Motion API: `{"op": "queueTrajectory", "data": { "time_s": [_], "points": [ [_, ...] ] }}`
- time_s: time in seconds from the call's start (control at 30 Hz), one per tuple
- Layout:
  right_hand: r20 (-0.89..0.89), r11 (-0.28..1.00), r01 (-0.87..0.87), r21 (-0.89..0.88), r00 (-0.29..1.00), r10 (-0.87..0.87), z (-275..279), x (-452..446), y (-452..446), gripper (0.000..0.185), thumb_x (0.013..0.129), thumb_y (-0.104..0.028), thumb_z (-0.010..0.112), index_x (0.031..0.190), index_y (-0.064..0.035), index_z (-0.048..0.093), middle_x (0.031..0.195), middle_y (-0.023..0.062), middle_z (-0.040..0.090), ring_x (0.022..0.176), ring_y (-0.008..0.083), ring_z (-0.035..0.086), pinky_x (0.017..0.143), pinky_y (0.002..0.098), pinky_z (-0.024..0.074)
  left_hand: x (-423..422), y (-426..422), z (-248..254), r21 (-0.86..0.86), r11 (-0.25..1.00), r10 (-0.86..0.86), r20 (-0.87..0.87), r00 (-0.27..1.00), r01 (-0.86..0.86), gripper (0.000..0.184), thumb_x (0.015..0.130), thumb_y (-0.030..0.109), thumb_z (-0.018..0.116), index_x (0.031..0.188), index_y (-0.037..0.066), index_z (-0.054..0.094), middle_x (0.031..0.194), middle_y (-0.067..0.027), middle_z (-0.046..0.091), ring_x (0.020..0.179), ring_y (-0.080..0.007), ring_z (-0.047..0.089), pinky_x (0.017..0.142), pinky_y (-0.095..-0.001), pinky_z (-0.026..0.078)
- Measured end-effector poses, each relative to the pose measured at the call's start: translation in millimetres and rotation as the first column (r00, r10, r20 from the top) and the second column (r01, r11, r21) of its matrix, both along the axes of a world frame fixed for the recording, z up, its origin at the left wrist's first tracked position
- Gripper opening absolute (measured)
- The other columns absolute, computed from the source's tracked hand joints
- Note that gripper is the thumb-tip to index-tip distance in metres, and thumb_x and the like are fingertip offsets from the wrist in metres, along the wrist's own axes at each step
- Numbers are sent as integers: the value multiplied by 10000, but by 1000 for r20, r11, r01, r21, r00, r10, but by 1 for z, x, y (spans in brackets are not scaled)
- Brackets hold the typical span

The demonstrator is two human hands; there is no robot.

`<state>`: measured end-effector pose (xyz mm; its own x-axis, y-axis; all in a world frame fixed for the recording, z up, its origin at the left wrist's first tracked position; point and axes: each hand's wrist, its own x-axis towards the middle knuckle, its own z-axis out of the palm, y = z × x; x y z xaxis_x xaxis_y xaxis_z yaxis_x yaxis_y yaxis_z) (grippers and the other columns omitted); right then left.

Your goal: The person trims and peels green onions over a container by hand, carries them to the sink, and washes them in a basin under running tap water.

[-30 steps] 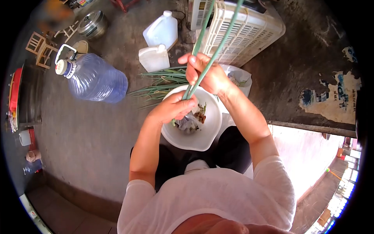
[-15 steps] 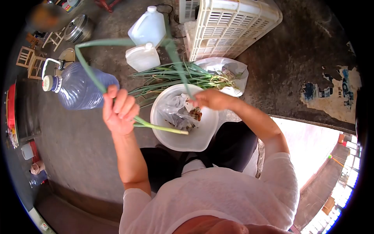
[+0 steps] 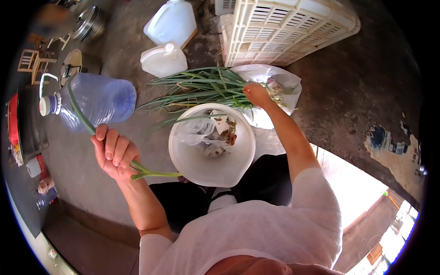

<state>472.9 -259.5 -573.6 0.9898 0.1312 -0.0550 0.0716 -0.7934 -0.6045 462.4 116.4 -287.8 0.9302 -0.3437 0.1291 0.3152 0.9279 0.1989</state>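
Observation:
My left hand [image 3: 115, 151] is wrapped round a single green onion [image 3: 81, 112]. Its green leaf rises up and left past the water jug, and its pale end points right, near the basin's left rim. My right hand [image 3: 257, 95] is over the pile of green onions [image 3: 201, 85], near their root ends. Its fingers are curled; what they hold, if anything, is hidden. The pile lies partly on a white plastic bag [image 3: 291, 91]. Between my knees stands a white basin [image 3: 211, 172] with a clear plastic bag [image 3: 199, 133] and brownish scraps [image 3: 229, 133] inside.
A big blue-tinted water jug [image 3: 101, 101] lies at the left. Two whitish plastic jugs, the larger [image 3: 172, 23] and the smaller [image 3: 164, 60], are beyond the pile. A white slatted crate [image 3: 284, 36] stands behind the bag. Small wooden chairs [image 3: 34, 62] and a metal pot [image 3: 87, 25] are far left.
My right hand has left the long leaf beside the basin and moved up and right to the pile. My left hand has moved left and down with its green onion.

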Motion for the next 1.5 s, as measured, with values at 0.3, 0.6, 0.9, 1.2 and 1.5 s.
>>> {"op": "queueTrajectory", "data": {
  "time_s": [0.3,0.6,0.9,1.2,1.5],
  "points": [
    [528,905,-409,118,798,292,132,-14,97,143,754,-122,630,890,-104,588,915,70,584,909,236,550,780,343,457,7,-11,-9,59,998,-9,-45,999,11,209,942,216,343,937,24,426,625,-40,377,475,-110,339,364,-222,349],
    [-387,896,-173,-409,922,1,-9,-23,-16,150,775,-111,488,872,-41,578,877,176,622,815,308,617,695,411,484,2,-12,-9,118,993,10,-50,999,-4,215,945,220,335,943,25,425,630,-38,375,482,-108,342,363,-222,341],
    [-388,988,-21,-151,921,-40,35,-16,-45,176,764,-151,565,920,-70,579,858,149,603,816,290,588,703,375,453,-3,-17,-10,184,983,-3,-58,998,13,192,941,193,347,944,18,423,630,-35,371,486,-106,342,374,-221,349],
    [-351,985,135,103,932,-91,163,-24,-67,199,786,-125,588,963,-41,554,795,113,586,736,227,565,671,349,441,-1,-20,-18,252,965,-60,-69,996,75,179,938,180,355,990,40,453,617,-15,379,475,-80,332,360,-202,310],
    [-59,990,117,-73,991,-121,289,-31,-100,251,752,-102,638,993,-36,608,828,87,637,742,167,595,676,273,462,-1,-32,-21,329,935,-121,-42,992,128,181,912,151,403,1033,55,497,562,18,350,462,-53,312,352,-181,277]
  ]
}}
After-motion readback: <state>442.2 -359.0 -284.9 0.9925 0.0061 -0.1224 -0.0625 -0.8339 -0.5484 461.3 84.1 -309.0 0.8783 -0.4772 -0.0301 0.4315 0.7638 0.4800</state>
